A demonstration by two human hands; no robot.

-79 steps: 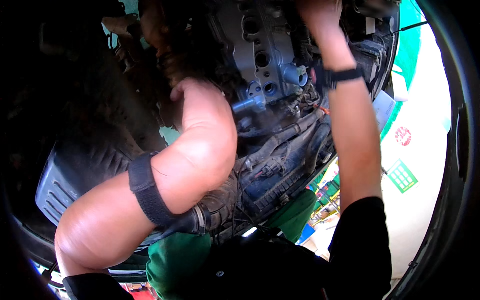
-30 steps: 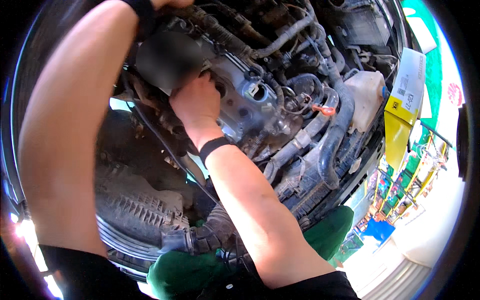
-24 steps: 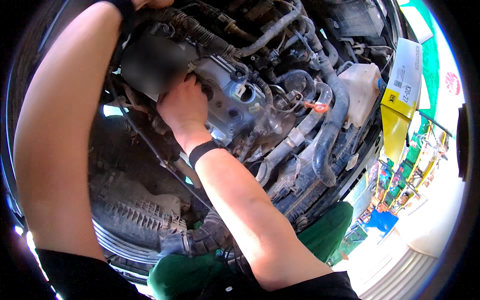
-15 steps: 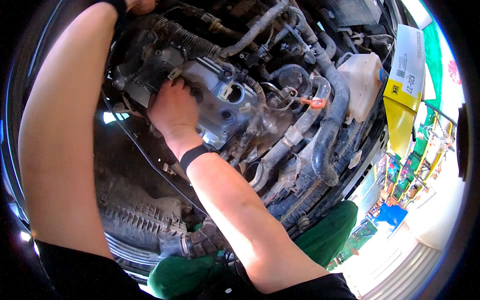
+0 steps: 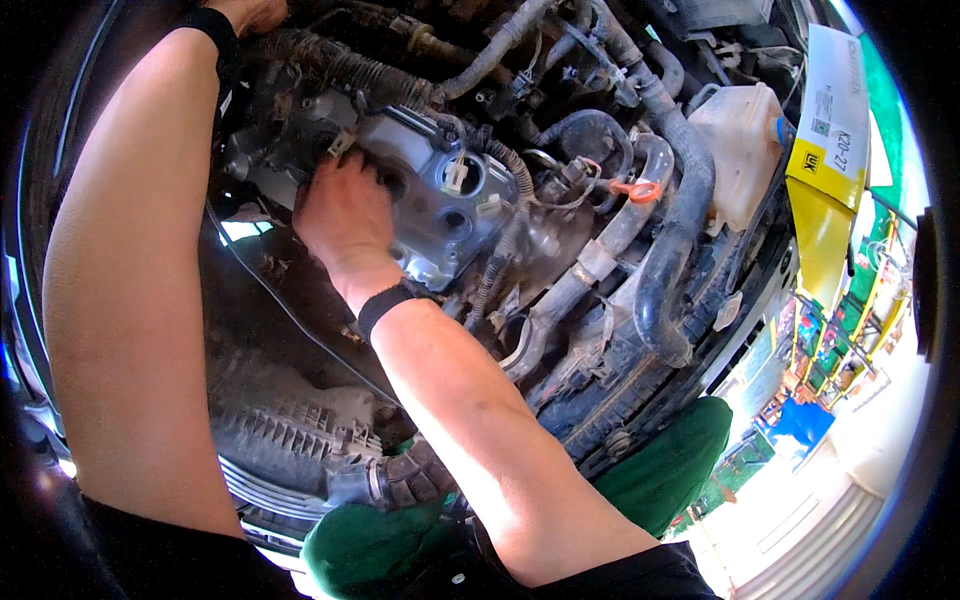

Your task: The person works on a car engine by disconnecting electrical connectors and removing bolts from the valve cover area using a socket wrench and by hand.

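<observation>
My right hand (image 5: 348, 215) rests at the left edge of a grey metal engine cover (image 5: 425, 195), back of the hand up and fingers curled. What its fingertips hold, if anything, is hidden under the hand. Just beyond the knuckles sits a small pale plug connector (image 5: 342, 143), next to a dark housing (image 5: 300, 125) on the engine. My left hand (image 5: 252, 12) reaches far in at the top left, by a ribbed hose (image 5: 335, 62). Only part of that hand shows at the picture's edge, and its fingers are out of sight.
Thick coolant hoses (image 5: 680, 200) run down the right side. Beside them stand a whitish plastic tank (image 5: 738, 150) and a yellow-and-white box (image 5: 828, 140). A thin black cable (image 5: 290, 318) crosses the dark gap left of my right forearm, above a ribbed plastic housing (image 5: 290, 415).
The whole view has shifted slightly, so more of my left wrist and hand shows at the top. My right hand stays at the same spot on the cover, its fingers still curled.
</observation>
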